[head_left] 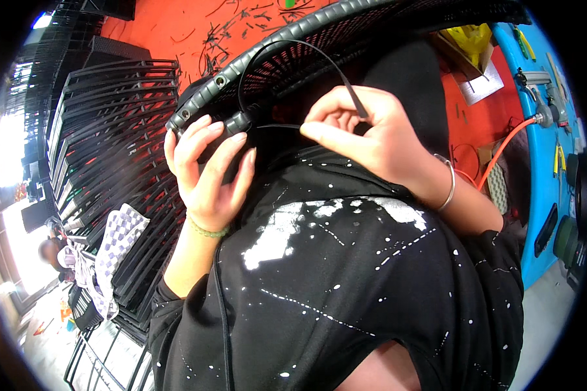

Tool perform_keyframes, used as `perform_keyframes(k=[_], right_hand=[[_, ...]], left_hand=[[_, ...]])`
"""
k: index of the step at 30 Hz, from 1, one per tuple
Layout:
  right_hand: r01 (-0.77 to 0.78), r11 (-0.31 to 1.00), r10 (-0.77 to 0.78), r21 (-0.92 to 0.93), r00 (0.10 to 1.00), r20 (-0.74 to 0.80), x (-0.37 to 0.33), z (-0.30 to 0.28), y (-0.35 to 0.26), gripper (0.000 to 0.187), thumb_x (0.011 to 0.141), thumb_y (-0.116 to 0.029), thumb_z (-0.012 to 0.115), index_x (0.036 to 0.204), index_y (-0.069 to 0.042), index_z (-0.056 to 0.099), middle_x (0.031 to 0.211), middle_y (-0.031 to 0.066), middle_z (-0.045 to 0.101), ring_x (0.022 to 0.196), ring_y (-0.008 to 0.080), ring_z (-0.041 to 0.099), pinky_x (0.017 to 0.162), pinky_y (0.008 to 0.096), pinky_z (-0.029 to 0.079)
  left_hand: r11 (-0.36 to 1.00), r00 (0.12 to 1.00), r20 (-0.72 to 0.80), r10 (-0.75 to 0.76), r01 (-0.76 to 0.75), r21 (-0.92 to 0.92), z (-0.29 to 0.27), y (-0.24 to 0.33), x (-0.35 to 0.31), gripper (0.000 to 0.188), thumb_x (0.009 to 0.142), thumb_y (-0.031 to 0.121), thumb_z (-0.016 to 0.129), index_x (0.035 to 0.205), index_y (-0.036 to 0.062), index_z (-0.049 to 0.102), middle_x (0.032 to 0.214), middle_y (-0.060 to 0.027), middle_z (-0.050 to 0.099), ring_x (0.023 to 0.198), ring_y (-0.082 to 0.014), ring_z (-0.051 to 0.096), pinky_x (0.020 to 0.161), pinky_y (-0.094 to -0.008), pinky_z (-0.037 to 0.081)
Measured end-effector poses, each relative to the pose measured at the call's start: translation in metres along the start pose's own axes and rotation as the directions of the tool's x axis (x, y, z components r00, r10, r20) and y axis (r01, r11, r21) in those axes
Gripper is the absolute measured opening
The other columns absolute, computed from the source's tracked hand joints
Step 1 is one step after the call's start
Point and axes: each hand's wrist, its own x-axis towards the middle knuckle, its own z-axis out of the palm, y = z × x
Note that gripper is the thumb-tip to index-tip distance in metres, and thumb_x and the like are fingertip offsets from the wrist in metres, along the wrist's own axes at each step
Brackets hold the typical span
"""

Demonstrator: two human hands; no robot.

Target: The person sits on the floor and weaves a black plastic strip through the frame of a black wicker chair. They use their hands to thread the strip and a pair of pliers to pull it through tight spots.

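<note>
Across my lap lies a black woven panel (293,68) with a ridged, strip-wrapped rim, like part of a rattan chair. My left hand (205,166) is curled around the panel's lower left end, beside a wrapped black joint (239,122). A thin flat black strip (312,45) rises from near that joint, arcs over and comes down into my right hand (372,127). The right fingers are closed on this strip. Another stretch of strip runs low between the two hands. What lies under my left palm is hidden.
Stacked black metal frames (114,124) stand at the left, with a checkered cloth (120,228) over them. Strip offcuts litter the red floor (160,32). On the right, a blue table (538,251) bears an air tool with an orange hose (505,146). A yellow bag (471,40) sits in a box.
</note>
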Motion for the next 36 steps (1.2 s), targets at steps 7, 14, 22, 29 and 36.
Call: perform_keyframes(k=[7,14,22,29,36], right_hand=[[-0.054,0.998,0.056,-0.02,0.993,0.107,0.011,0.005,-0.001,0.016,0.089,-0.012,0.075,0.101,-0.001,0.075,0.077,-0.0018,0.062,0.066,0.003,0.052,0.058,0.0205,0.044],[-0.229,0.96,0.211,0.161,0.97,0.118,0.021,0.02,0.028,0.02,0.092,-0.017,0.073,0.1,0.001,0.075,0.079,-0.0004,0.067,0.065,0.0025,0.052,0.058,0.0214,0.044],[-0.217,0.974,0.208,0.065,0.97,0.122,0.036,0.032,0.033,0.019,0.091,-0.017,0.076,0.098,-0.001,0.073,0.075,-0.0064,0.061,0.065,-0.0003,0.048,0.055,0.0189,0.039],[0.135,0.881,-0.133,-0.454,0.99,0.035,0.016,0.025,0.016,0.016,0.076,-0.016,0.072,0.085,-0.007,0.062,0.081,0.0074,0.061,0.068,0.0261,0.064,0.061,0.0374,0.052],[0.177,0.858,-0.201,-0.483,0.98,0.003,0.029,0.028,0.021,0.017,0.079,-0.016,0.071,0.09,-0.007,0.063,0.09,0.0095,0.061,0.073,0.0288,0.064,0.065,0.0401,0.053]], left_hand=[[0.997,0.996,0.066,-0.063,0.06,0.045,-0.004,0.022,0.014,0.033,0.073,0.008,0.081,0.106,0.0068,0.073,0.122,-0.0086,0.063,0.123,-0.0297,0.059,0.116,-0.0447,0.029],[0.998,0.994,0.106,-0.027,0.033,-0.058,0.004,0.014,0.015,0.021,0.069,0.001,0.075,0.089,0.006,0.068,0.113,-0.0116,0.057,0.119,-0.0341,0.059,0.108,-0.0502,0.04],[0.999,0.992,0.123,0.019,-0.014,-0.043,0.011,0.015,0.016,0.029,0.069,0.007,0.076,0.098,0.0032,0.071,0.128,-0.0169,0.056,0.123,-0.0365,0.054,0.106,-0.0486,0.041],[0.99,0.99,0.132,0.058,-0.041,-0.132,0.007,0.012,0.019,0.023,0.068,0.014,0.077,0.09,0.0101,0.076,0.125,-0.0109,0.063,0.12,-0.0316,0.057,0.103,-0.0432,0.041],[0.995,0.983,0.158,0.095,-0.09,-0.041,0.012,0.012,0.014,0.026,0.07,0.015,0.077,0.096,0.0175,0.077,0.127,-0.0047,0.064,0.124,-0.0287,0.055,0.109,-0.0433,0.034]])
